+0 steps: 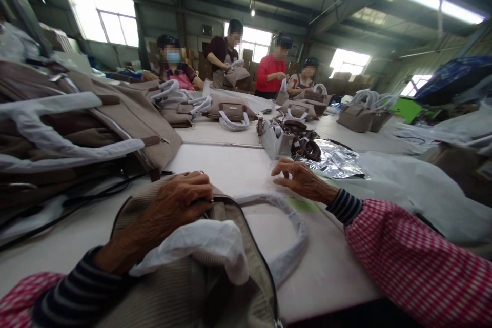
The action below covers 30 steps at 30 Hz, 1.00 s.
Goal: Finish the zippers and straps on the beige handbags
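A taupe handbag (pixel 246 246) with an unzipped top lies in front of me, its lining partly showing. My left hand (pixel 177 207) is closed on the upper edge of this bag, fingers curled over beside the zipper. One handle (pixel 207 246), wrapped in white paper, arches over the opening below that hand. A second wrapped handle (pixel 298 230) rests on the table to the right. My right hand (pixel 298 178) hovers past it with bent fingers apart, near a faint clear plastic piece; I see nothing firmly gripped. A green patch (pixel 302 205) is under the right wrist.
Large taupe bags (pixel 126 107) are piled at left. Brown straps (pixel 305 143) and a grey box (pixel 277 138) stand ahead, beside silver foil (pixel 340 159). White sheeting (pixel 418 184) covers the right. Several co-workers stand across the table (pixel 219 159) among more bags (pixel 359 115).
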Available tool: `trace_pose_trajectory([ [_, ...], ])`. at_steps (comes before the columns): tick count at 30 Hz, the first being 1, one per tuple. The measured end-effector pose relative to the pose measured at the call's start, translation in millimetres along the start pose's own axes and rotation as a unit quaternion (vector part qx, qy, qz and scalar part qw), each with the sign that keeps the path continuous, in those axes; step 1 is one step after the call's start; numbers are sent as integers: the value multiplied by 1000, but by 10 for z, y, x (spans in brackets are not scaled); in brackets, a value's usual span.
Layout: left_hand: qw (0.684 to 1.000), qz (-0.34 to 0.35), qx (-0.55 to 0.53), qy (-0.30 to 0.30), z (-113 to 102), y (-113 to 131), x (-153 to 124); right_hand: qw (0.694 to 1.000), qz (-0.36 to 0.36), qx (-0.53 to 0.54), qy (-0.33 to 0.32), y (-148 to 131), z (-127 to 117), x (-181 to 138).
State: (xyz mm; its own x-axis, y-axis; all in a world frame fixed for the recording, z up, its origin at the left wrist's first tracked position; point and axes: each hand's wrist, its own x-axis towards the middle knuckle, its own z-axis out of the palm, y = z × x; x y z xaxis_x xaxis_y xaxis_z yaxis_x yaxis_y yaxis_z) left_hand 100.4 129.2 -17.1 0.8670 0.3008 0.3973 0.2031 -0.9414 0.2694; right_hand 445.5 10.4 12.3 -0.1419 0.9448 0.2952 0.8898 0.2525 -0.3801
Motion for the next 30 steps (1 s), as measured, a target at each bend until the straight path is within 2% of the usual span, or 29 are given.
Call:
trace_pose_trajectory([
  [4, 1000, 1, -4, -6, 3, -26, 1, 1000, 11, -13, 14, 4, 34, 4],
  [11, 1000, -3, -2, 3, -17, 36, 12, 998, 21, 32, 58, 58, 66, 70],
  [17, 1000, -22, -1, 1, -43, 108, 26, 991, 71, 48, 105, -2, 56, 35],
  [20, 1000, -15, -2, 3, -44, 105, 23, 988, 96, 96, 67, -193, -24, -148],
  [24, 1000, -1, 3, 8, -32, 74, 15, 983, 128, 129, -22, -499, -124, -624],
  [27, 1000, 2, 6, 4, -25, 55, 17, 981, 147, 122, -31, -631, -135, -935],
  [30, 1000, -3, 8, -7, -27, 44, 20, 976, 157, 140, -47, -679, -140, -1048],
])
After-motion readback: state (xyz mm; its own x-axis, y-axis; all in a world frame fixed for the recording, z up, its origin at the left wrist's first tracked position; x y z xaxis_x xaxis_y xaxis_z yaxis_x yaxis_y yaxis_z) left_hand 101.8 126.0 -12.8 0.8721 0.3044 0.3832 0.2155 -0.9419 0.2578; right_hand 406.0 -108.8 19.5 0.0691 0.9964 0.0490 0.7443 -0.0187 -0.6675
